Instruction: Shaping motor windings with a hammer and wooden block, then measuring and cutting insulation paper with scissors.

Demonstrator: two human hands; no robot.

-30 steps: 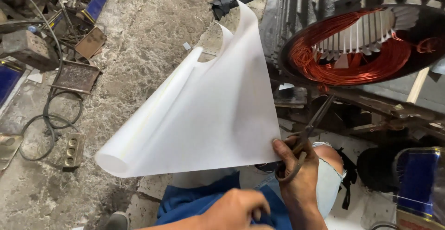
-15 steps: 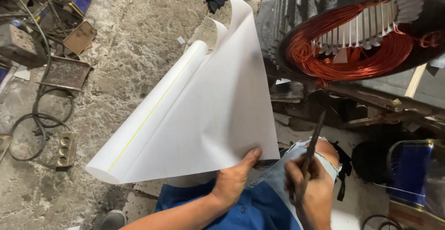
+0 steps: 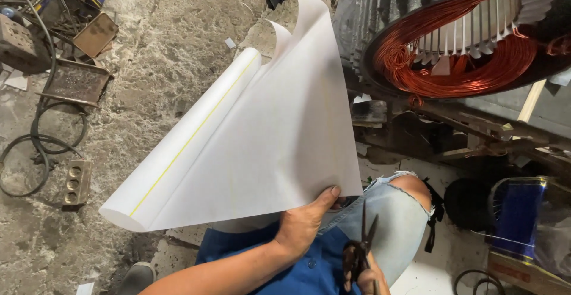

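Item: one large white sheet (image 3: 262, 134), part-unrolled from a roll whose tube runs along its left side, marked by one thin yellow line lengthwise; two curled corners at the top. It stands tilted above the floor, filling the centre of the view.

Left hand (image 3: 306, 223): closed on the sheet's lower edge near its right corner, thumb on top of the sheet, the other fingers under it.

Right hand (image 3: 364, 277): at the bottom edge, mostly cut off by the frame; curled round the handles of one pair of dark scissors (image 3: 361, 250), blades pointing up, only slightly parted, clear of the sheet.

Clothing: blue garment and a pale blue denim knee (image 3: 395, 212) under both hands.

Packages and containers: one blue, shiny tin (image 3: 517, 212) at lower right, one clear bag just to its right; one flat brown box (image 3: 95, 33) at upper left; one blue package at the top left corner, print too small to read.

Other pieces: one motor stator (image 3: 470, 45) at upper right with copper-red wire coils and a row of white slot liners; one grey socket block (image 3: 76, 182) with three round outlets; one black cable looped beside it; one rusty metal tray (image 3: 74, 81).

Surface and room: rough, stained concrete floor (image 3: 178, 51), littered with small white scraps; cluttered workshop
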